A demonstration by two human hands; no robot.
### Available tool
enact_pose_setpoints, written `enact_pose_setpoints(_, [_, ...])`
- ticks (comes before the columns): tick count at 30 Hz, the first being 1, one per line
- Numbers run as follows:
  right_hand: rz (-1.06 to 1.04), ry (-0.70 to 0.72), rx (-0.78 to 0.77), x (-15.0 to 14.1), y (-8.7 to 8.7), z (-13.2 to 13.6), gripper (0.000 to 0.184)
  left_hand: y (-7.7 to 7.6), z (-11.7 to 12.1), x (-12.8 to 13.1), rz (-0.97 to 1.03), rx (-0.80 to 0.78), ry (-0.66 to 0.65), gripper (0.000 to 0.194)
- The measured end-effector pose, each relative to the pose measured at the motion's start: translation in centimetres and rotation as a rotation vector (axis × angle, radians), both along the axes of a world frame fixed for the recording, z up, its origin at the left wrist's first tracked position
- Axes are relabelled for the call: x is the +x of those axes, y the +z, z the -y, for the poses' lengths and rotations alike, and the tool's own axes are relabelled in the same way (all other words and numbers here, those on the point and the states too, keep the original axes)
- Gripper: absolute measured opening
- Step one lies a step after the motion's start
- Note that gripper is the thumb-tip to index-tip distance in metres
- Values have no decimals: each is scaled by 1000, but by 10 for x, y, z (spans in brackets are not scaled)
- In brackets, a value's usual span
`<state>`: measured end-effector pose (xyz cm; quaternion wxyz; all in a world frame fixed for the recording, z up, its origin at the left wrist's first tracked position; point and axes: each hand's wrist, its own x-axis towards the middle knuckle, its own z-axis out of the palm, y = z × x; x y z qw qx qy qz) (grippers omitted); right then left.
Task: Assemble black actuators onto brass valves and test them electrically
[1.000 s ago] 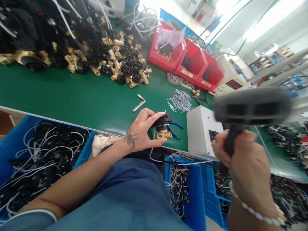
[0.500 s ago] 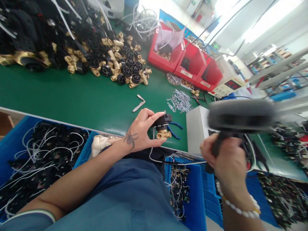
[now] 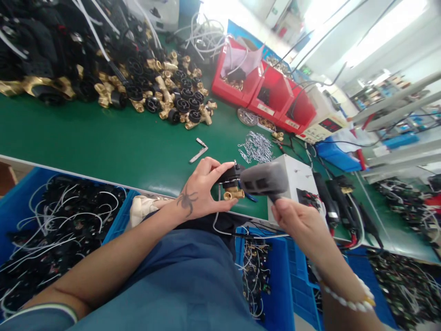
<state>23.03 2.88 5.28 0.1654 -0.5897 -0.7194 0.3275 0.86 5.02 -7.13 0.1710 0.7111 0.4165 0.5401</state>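
Valve unit: chunky little thing [image 3: 237,193], black plastic housing on top, gold-coloured brass body underneath with an open round port facing the person's side. A metal post pokes up from the black part, and there's a shiny band where black meets brass.

Where it sits: right in the left hand's grip, between the two hands, near the bench edge.

White cable: a thin one [image 3: 216,223] hangs by the left thumb and loops below the bench edge.

Left hand: thumb and fingers spread in a C [image 3: 203,191], fingers at the black top, thumb down by the brass, so it's holding the valve unit.

Right hand: wrapped tight [image 3: 300,218] round the handle of a grey tool [image 3: 264,179], which is pretty blurry. Its front end is right up by the valve unit; can't tell if they touch.

Just behind the grey tool: blue-handled pliers [image 3: 252,198], mostly covered.

Beyond the hands: a loose heap of metal clips [image 3: 257,148], plus an L-shaped metal piece [image 3: 200,151] ahead of the left fingers.

Beside the right hand: a white box [image 3: 292,172].
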Motion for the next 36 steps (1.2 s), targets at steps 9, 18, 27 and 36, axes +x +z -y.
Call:
enact_pose_setpoints(9, [-25, 38, -100, 0, -3, -3, 69, 1, 0, -1, -27, -14, 9, 69])
enact_pose_setpoints(18, [-134, -5, -89, -1, -5, -8, 75, 2, -1, -1, -19, 15, 12, 69])
enact_pose_setpoints(27, [-222, -86, 111, 2, -1, -5, 70, 0, -2, -1, -37, 4, 28, 72])
enact_pose_setpoints(36, [-177, -82, 208, 0, 6, -5, 69, 1, -3, -1, -52, 5, 25, 70])
